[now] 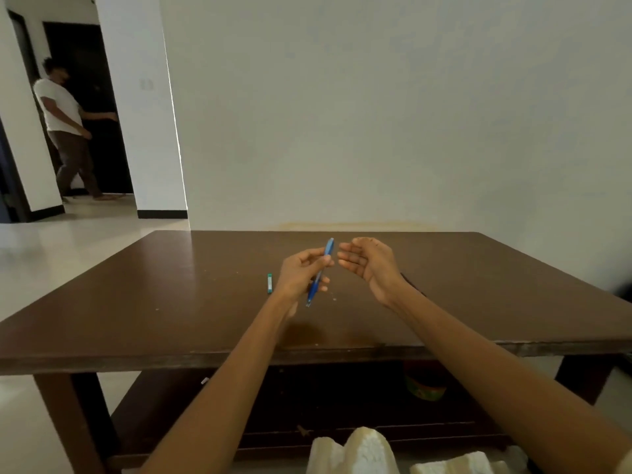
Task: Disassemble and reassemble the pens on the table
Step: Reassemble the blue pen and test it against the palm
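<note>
At the far left, beyond a white pillar (150, 114), a person in a white shirt (63, 124) is standing in front of a dark doorway (99, 97), one arm stretched toward it. Nearer, a wide brown table (136, 302) is taking up the middle of the view, with a pale plain wall (376, 114) rising behind it. On the tabletop, just left of the hands, a small green pen (270, 283) is lying flat, pointing roughly away from the viewer and touching nothing else. Next to it the left hand (301, 275) is hovering above the table with its fingers curled around a blue pen (319, 271); the pen is slanting, its lighter end pointing up and away past the fingertips, its darker end and tip poking out below the hand toward the near edge. Just right of the pen's upper end, the right hand (367, 265) is hanging in the air with palm turned leftward, fingers loosely bent and spread, gripping nothing and apart from the pen. Under the tabletop, toward the right, a green and yellow container (425, 388) is sitting on the lower shelf in shadow, and some white lumpy material (366, 453) is showing at the bottom edge.
</note>
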Motion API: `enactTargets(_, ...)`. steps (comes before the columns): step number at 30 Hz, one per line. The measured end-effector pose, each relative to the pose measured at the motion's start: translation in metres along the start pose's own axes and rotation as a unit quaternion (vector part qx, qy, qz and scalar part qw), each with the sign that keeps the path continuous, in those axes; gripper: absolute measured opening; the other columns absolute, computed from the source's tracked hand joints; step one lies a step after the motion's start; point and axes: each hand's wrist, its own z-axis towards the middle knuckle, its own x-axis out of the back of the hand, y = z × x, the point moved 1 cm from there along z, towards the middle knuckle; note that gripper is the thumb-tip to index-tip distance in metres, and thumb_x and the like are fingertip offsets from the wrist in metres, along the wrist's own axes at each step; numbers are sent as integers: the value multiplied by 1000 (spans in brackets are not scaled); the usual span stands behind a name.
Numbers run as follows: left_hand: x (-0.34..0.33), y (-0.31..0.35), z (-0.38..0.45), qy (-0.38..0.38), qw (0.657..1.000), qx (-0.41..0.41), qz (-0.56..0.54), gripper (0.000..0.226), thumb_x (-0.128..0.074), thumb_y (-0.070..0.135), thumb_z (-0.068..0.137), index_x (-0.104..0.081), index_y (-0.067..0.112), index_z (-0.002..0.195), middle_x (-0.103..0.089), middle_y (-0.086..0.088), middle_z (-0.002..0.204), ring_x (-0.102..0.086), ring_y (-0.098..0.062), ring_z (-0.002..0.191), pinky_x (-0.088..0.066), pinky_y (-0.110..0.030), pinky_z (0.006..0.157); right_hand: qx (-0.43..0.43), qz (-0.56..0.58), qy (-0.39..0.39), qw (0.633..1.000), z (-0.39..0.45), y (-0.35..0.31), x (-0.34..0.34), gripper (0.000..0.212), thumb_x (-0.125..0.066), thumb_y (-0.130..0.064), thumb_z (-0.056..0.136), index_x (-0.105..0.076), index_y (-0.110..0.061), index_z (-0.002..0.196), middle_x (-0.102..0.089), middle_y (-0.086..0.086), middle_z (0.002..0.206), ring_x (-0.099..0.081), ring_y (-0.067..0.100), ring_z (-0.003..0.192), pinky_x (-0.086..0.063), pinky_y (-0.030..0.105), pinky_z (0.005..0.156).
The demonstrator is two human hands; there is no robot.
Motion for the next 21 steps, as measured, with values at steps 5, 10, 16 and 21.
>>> enactTargets(5,10,4,-2,63,994,-89,11,23,-68,15,83,-67,18,105,-68,-2,78,-61,-12,65,-54,-22,62,52,6,-43,998,4,-10,-33,8,-53,-11,94,-57,-8,87,-72,7,79,-71,16,70,-58,24,65)
enactTargets(10,16,1,1,105,986,-131,9,21,-68,10,81,-68,25,97,-68,7,76,-60,5,59,-47,-9,55,64,-23,-58,996,7,-6,-38,7,-55,-15,93,-60,-9,92,-74,6,85,-72,19,79,-58,25,69)
enactTargets(16,15,-11,5,117,983,-140,-18,22,-67,8,81,-68,22,99,-68,4,81,-60,5,61,-46,-8,55,67,-55,-84,993,12,4,-34,9,-58,-15,91,-64,-9,94,-72,8,95,-70,22,91,-57,26,75)
enactTargets(21,11,-19,8,110,984,-137,-23,25,-66,7,83,-66,13,106,-68,-3,88,-60,-2,69,-45,-8,56,67,-82,-85,991,13,7,-29,8,-59,-13,90,-64,-7,93,-71,9,94,-70,21,90,-57,27,79)
